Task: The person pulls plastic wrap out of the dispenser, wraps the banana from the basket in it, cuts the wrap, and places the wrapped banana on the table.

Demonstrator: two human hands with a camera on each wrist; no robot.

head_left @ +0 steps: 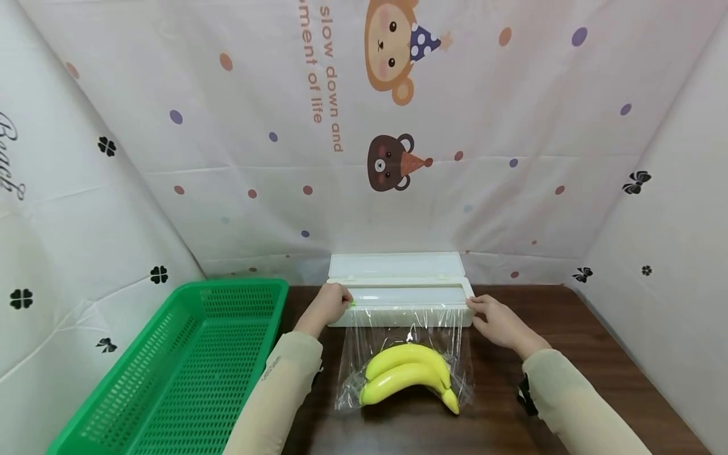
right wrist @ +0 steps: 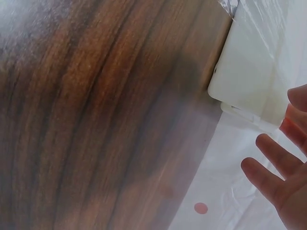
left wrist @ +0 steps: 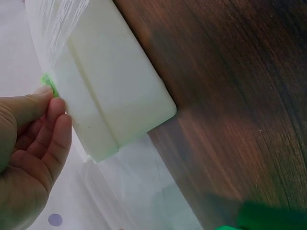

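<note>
A white cling film dispenser (head_left: 398, 318) stands at the back of the table with its lid raised. Clear cling film (head_left: 387, 338) runs from it toward the front, over a bunch of yellow bananas (head_left: 406, 373). At the dispenser's left end, my left hand (head_left: 331, 304) pinches a small green slide cutter (left wrist: 48, 82) between thumb and forefinger. My right hand (head_left: 503, 321) holds the right end of the dispenser with thumb and forefinger. Its other fingers (right wrist: 273, 155) stick out, apart from the box.
A green plastic basket (head_left: 279, 294) sits at the left, close to my left forearm. The table (head_left: 546, 322) has a dark wood-grain top. Behind it and at both sides hang white printed cloths (head_left: 483, 208).
</note>
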